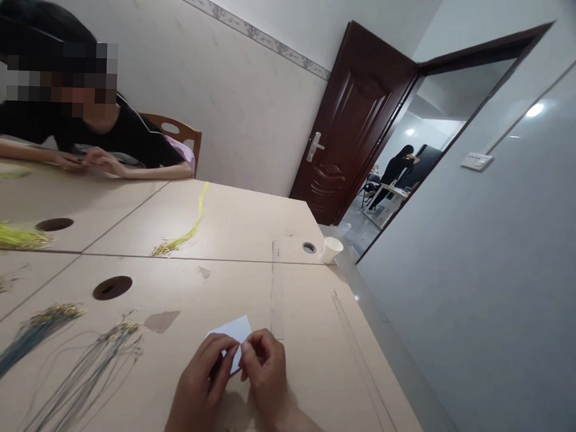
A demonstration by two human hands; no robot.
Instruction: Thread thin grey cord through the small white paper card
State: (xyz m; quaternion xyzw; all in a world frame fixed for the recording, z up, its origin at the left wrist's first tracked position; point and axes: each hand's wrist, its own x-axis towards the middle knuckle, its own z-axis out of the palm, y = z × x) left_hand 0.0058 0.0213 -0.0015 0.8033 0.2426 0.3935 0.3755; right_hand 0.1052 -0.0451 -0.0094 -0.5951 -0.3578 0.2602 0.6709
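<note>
Near the table (311, 368) edge, both hands pinch a white card (234, 331). Left hand (201, 380) and right hand (266, 373) grip it together; cord bundles (75, 360) lie untouched alongside.

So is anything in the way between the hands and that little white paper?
No, nothing visible is. The left hand and the right hand both already pinch the white paper with their fingertips, just above the table. The bundles of thin cords lie off to the left, apart from the hands.

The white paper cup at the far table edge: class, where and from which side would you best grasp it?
Grip the white paper cup around its side wall, coming from the near side. It stands upright, mouth up, alone at the pale wooden table's edge, with nothing beside it.
</note>
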